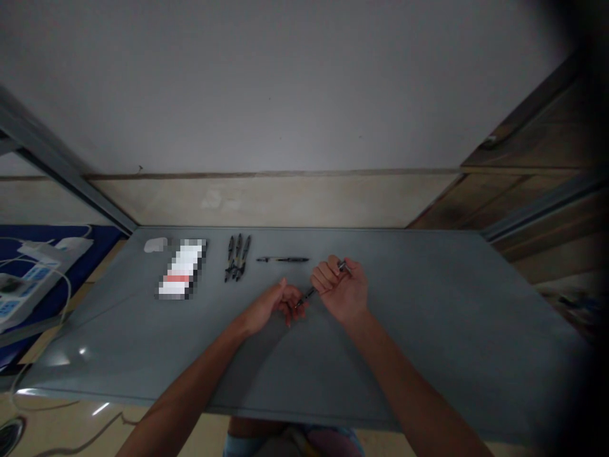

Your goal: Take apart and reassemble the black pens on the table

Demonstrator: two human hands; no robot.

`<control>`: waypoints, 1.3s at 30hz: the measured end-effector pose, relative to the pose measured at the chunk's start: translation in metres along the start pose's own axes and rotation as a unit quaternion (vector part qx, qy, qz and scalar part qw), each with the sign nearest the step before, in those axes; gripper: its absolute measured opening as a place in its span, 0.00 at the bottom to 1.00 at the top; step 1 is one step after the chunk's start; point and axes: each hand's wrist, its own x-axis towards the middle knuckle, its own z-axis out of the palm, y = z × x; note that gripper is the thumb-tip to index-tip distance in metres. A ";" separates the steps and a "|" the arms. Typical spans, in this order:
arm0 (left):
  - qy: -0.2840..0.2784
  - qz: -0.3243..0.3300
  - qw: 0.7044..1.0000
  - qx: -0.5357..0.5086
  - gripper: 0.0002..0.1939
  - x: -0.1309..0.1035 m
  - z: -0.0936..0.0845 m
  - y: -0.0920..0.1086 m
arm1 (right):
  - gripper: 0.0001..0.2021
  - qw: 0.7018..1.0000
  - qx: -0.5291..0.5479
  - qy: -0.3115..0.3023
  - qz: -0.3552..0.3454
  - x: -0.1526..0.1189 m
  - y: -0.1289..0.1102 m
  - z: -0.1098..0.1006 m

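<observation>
Held pen: a dark pen (308, 295) in the air between the two hands, over the desk, nearer the person than the lone pen and a little to its right; it slants, one end toward the left hand.
Right hand: the right hand (343, 291) is to the right of the lone pen and slightly nearer the person, its fingers curled in and clamped on the held pen; a shiny bit (343, 266) shows by the thumb, and whether it belongs to that pen I cannot tell.
Left hand: the left hand (280, 301) is on the near side of the lone pen, fingers bent about the lower end of the held pen, thumb raised apart; whether they grip it I cannot tell.
Lone pen: the lone pen (285, 259) lies flat, roughly parallel to the far edge of the desk (428, 304).
Pen group: three pens (238, 254) side by side, left of the lone pen, pointing away from the person, close together at their near ends.
Pixelated slab: a phone-shaped slab (183, 270), farther left of the lone pen than the group, white with a red band.
Pale item: a small whitish item (156, 244), left of the lone pen, past the slab; too unclear to name.
Backdrop: a pale wall (285, 95) beyond the lone pen.
</observation>
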 end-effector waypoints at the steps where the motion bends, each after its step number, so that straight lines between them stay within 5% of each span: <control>1: -0.002 0.001 1.000 0.001 0.38 0.000 0.000 0.000 | 0.19 1.000 -0.003 -0.002 -0.001 0.000 0.000 0.000; 16: 0.004 0.007 1.000 0.026 0.37 -0.002 0.004 0.002 | 0.21 1.000 0.001 -0.007 0.003 0.000 0.000 -0.003; 27: 0.019 0.020 0.998 0.053 0.27 -0.002 0.006 0.008 | 0.21 1.000 -0.001 0.000 -0.002 0.001 0.002 -0.003; 39: 0.164 0.030 0.976 0.142 0.19 0.002 0.008 0.000 | 0.11 0.990 -0.077 0.112 -0.048 0.012 0.009 -0.008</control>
